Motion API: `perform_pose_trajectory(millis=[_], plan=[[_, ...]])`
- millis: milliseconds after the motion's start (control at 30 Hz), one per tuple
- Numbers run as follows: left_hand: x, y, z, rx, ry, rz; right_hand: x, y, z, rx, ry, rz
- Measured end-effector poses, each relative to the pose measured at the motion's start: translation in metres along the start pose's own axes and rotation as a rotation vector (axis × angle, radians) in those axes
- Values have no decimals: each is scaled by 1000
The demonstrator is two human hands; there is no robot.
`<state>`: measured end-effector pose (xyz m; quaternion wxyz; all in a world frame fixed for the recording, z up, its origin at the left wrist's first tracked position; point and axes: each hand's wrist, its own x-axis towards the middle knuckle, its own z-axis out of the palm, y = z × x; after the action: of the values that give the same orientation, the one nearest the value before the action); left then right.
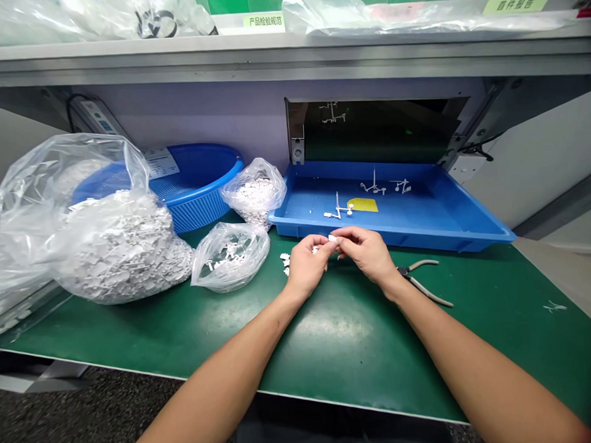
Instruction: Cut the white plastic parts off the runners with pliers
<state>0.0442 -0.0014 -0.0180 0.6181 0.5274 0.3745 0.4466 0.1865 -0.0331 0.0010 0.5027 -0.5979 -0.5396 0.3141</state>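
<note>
Two bare hands were positioned above a green bench mat [330, 350]. The left hand [307, 267] and the right hand [368, 254] met at the fingertips, and both were clamped on a small white plastic part [332, 237]. This part was held in the pinch, just in front of a shallow blue tray [423, 235]. The tray contained several white plastic parts [344, 211] and a yellow label [362, 205]. A small cluster of white pieces [285, 263] lay on the mat just beside the left hand. Needle-nose pliers [423, 281] lay near the right hand, with the handles open. Left of the tray stood a smaller clear plastic bag of white parts [230, 256], a second clear bag [254, 192], and a large clear bag of white parts [120, 249]. Behind these bags sat a blue plastic basket [197, 213].
</note>
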Motion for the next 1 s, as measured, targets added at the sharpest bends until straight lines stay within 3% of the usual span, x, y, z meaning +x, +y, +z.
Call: perform_pose_trajectory(millis=[100,167,300,500,1000], plan=[[0,0,-1,95,68,129,-2,-2,4,137,-24,68],[2,-1,-3,122,69,143,-2,-4,4,180,-48,95],[6,-1,-10,-10,-20,-39,-2,-6,-2,198,-152,100],[12,3,-22,-209,-304,-270,-1,-1,-11,245,-299,128],[13,14,-28,-340,-447,-313,2,7,-13,325,-284,117]])
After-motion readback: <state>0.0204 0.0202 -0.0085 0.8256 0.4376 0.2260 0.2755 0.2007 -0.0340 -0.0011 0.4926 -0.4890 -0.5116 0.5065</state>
